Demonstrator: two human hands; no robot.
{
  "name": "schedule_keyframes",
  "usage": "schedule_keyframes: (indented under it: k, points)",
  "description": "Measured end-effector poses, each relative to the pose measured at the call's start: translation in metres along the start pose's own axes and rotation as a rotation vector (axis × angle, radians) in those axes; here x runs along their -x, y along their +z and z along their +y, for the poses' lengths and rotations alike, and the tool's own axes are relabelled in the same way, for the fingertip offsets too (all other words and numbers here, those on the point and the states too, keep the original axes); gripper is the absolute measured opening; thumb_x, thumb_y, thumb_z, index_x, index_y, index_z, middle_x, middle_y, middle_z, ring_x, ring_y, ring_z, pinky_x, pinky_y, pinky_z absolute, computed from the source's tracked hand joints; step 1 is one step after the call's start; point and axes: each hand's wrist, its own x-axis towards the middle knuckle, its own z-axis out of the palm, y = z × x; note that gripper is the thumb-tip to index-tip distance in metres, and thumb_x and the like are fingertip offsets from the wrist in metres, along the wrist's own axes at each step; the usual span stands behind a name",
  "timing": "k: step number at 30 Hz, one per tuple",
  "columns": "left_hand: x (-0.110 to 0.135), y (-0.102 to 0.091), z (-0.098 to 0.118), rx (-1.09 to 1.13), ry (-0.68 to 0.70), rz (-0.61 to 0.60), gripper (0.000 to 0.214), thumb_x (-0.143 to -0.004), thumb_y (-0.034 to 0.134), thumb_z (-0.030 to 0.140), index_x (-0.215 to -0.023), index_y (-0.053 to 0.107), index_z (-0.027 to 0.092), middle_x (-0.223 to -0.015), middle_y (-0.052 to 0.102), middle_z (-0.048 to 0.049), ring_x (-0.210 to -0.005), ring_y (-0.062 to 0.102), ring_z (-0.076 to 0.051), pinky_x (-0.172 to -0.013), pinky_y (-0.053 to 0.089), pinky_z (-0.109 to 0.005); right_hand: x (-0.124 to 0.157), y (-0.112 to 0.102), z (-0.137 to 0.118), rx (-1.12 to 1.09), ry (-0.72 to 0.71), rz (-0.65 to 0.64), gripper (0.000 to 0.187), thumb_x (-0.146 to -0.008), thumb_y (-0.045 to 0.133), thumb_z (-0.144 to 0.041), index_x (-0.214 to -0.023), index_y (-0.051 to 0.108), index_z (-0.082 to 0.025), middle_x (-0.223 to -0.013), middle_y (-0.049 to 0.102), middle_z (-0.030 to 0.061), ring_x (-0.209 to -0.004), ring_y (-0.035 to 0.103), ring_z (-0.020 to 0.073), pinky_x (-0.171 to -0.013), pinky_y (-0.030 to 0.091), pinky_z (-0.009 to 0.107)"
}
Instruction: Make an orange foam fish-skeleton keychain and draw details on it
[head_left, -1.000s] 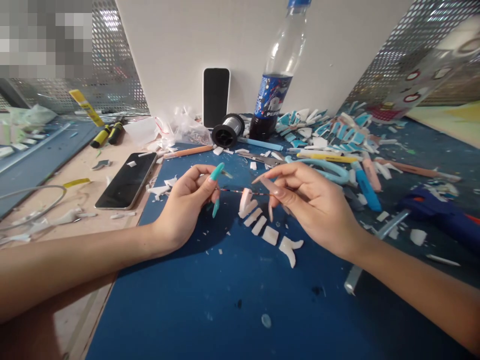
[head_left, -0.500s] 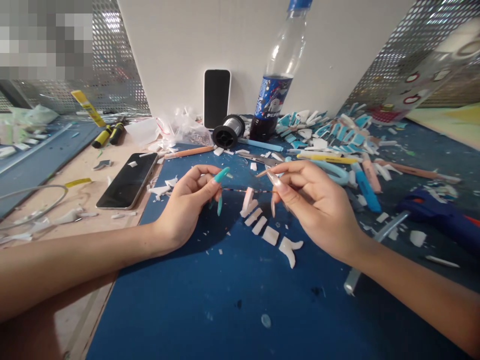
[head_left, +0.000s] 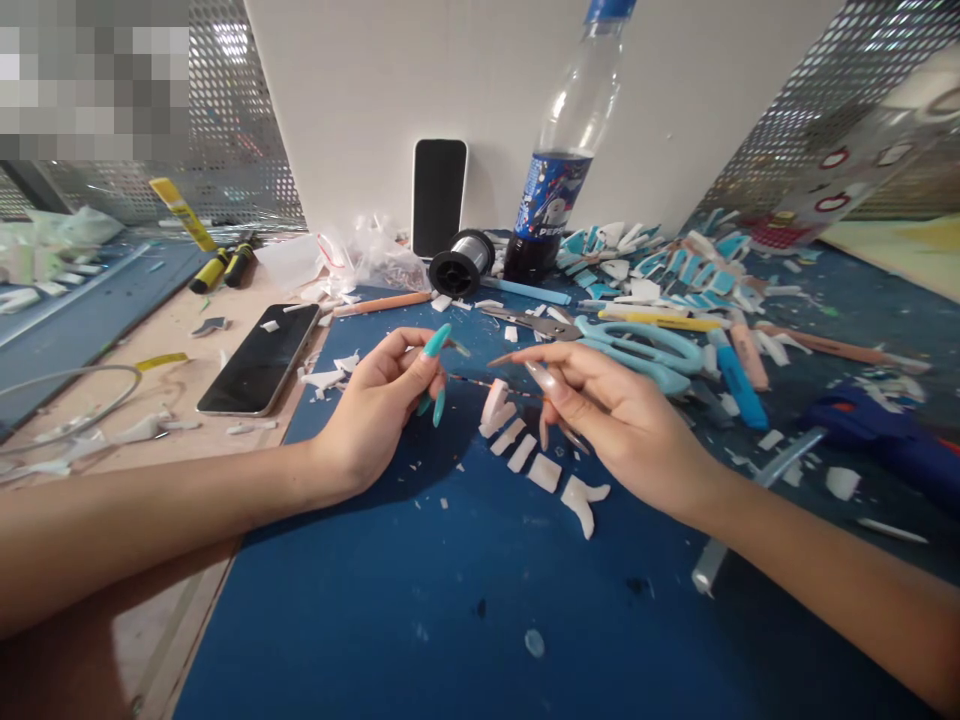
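Note:
My left hand (head_left: 394,390), with long turquoise nails, pinches one end of a thin, dark, multicoloured strand (head_left: 471,380); it could be a thread or a wire. My right hand (head_left: 600,405) is closed on the strand's other end, its index finger pointing left. Between the hands the strand runs nearly level, passing by a pinkish-white foam piece (head_left: 493,408); whether they touch I cannot tell. From that piece several small white blocks (head_left: 545,472) lie in a slanting row on the blue mat (head_left: 360,610). A forked white tail-shaped piece (head_left: 583,503) ends the row.
Light-blue-handled scissors (head_left: 652,350) lie behind my right hand. A wire spool (head_left: 461,262), an upright phone (head_left: 439,195) and a Pepsi bottle (head_left: 555,200) stand at the back. Another phone (head_left: 259,360) lies left; a blue glue gun (head_left: 877,430) lies right. Foam scraps (head_left: 690,265) are heaped behind.
My right hand has lowered a little and its fingers have shifted, uncovering the scissors' handles. The strand now slopes slightly down to the right. My left hand has barely moved.

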Motion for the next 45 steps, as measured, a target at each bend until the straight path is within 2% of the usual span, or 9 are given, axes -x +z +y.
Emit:
schedule_keyframes:
  k: [6, 12, 17, 21, 25, 32, 38, 42, 45]
  points:
    - [-0.001, 0.001, 0.0, 0.056, -0.019, -0.039, 0.01, -0.089, 0.053, 0.015, -0.086, 0.062, 0.018, -0.061, 0.048, 0.0038, -0.053, 0.043, -0.005, -0.051, 0.039, -0.011, -0.001, 0.0, 0.003, -0.158, 0.079, -0.165, 0.032, -0.095, 0.042, -0.037, -0.117, 0.055, -0.019, -0.059, 0.05, -0.0023, -0.046, 0.041, 0.0099, -0.042, 0.036, 0.025]
    - [0.0, 0.002, 0.002, 0.131, -0.063, -0.11, 0.014, -0.088, 0.054, 0.014, -0.079, 0.065, 0.016, -0.06, 0.052, 0.0025, -0.054, 0.046, -0.005, -0.054, 0.041, -0.01, 0.0, 0.002, -0.005, -0.484, 0.229, -0.233, 0.032, -0.094, 0.046, -0.029, -0.122, 0.052, -0.016, -0.055, 0.048, -0.0044, -0.046, 0.042, 0.0083, -0.038, 0.033, 0.021]
    - [0.001, 0.001, 0.0, 0.184, -0.114, -0.191, 0.01, -0.08, 0.068, 0.022, -0.076, 0.068, 0.014, -0.061, 0.057, 0.0019, -0.058, 0.051, -0.005, -0.059, 0.045, -0.011, -0.001, 0.003, -0.004, -0.549, 0.3, -0.33, 0.026, -0.088, 0.057, -0.032, -0.104, 0.064, -0.013, -0.05, 0.05, -0.005, -0.04, 0.039, 0.0045, -0.035, 0.03, 0.018]
    - [0.002, 0.001, 0.0, 0.198, -0.134, -0.223, 0.015, -0.07, 0.078, 0.026, -0.074, 0.071, 0.014, -0.064, 0.061, 0.0016, -0.06, 0.054, -0.005, -0.061, 0.045, -0.012, -0.001, 0.004, -0.005, -0.542, 0.35, -0.308, 0.023, -0.083, 0.063, -0.036, -0.086, 0.065, -0.014, -0.052, 0.054, -0.0034, -0.044, 0.046, 0.0049, -0.04, 0.036, 0.017]
    - [0.002, 0.002, 0.001, 0.146, -0.103, -0.256, 0.016, -0.066, 0.08, 0.018, -0.08, 0.073, 0.017, -0.07, 0.063, 0.0019, -0.068, 0.057, -0.007, -0.071, 0.047, -0.018, -0.001, 0.005, -0.009, -0.554, 0.34, -0.294, 0.023, -0.082, 0.064, -0.037, -0.076, 0.064, -0.015, -0.05, 0.054, -0.0037, -0.042, 0.046, 0.0049, -0.039, 0.034, 0.017]
    - [0.002, 0.001, 0.001, 0.12, -0.091, -0.289, 0.024, -0.068, 0.079, 0.019, -0.091, 0.072, 0.019, -0.07, 0.059, 0.0033, -0.068, 0.054, -0.007, -0.074, 0.045, -0.02, 0.0, 0.007, -0.009, -0.67, 0.258, -0.286, 0.021, -0.085, 0.063, -0.033, -0.078, 0.065, -0.013, -0.052, 0.057, -0.0028, -0.042, 0.045, 0.0036, -0.035, 0.029, 0.017]
    - [0.002, 0.002, 0.0, 0.045, -0.181, -0.16, 0.057, -0.061, 0.084, 0.021, -0.113, 0.061, 0.018, -0.079, 0.054, 0.0036, -0.073, 0.052, -0.008, -0.075, 0.041, -0.022, 0.002, 0.006, -0.005, -0.744, 0.243, -0.244, 0.021, -0.084, 0.065, -0.035, -0.084, 0.068, -0.014, -0.06, 0.056, -0.0008, -0.047, 0.044, 0.0045, -0.041, 0.033, 0.019]
    - [0.003, 0.004, -0.001, 0.044, -0.227, -0.183, 0.054, -0.064, 0.082, 0.028, -0.112, 0.06, 0.014, -0.091, 0.06, -0.0027, -0.086, 0.055, -0.014, -0.082, 0.041, -0.027, 0.001, 0.005, -0.005, -0.78, 0.185, -0.21, 0.018, -0.083, 0.065, -0.034, -0.084, 0.069, -0.016, -0.059, 0.055, -0.0016, -0.047, 0.045, 0.0048, -0.042, 0.034, 0.019]
    - [0.004, 0.005, -0.001, 0.082, -0.214, -0.141, 0.041, -0.072, 0.076, 0.031, -0.105, 0.061, 0.013, -0.088, 0.06, -0.003, -0.082, 0.056, -0.014, -0.077, 0.043, -0.027, 0.001, 0.005, -0.007, -0.79, 0.142, -0.173, 0.015, -0.084, 0.065, -0.031, -0.083, 0.07, -0.018, -0.063, 0.058, -0.0014, -0.047, 0.046, 0.0042, -0.042, 0.038, 0.018]
